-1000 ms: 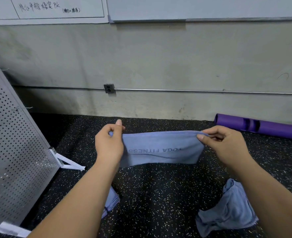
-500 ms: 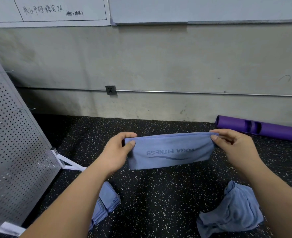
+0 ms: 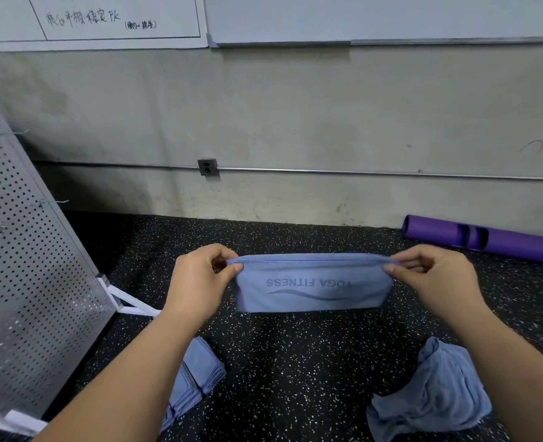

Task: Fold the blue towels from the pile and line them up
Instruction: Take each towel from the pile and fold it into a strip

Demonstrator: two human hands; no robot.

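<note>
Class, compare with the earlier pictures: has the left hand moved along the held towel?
Yes. The left hand shifted right, away from the white panel foot, pinching the towel.

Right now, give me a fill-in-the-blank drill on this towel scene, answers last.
1. Both hands hold one blue towel by its ____ edge.
2. The towel's print reads YOGA ____.
3. The folded towels lie under the ____ forearm.
4. The rolled mat by the wall is ____.

Answers: top; FITNESS; left; purple

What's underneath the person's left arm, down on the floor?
Folded blue towels lie in overlapping layers on the speckled floor. The left arm covers part of them, so their count cannot be told.
</note>
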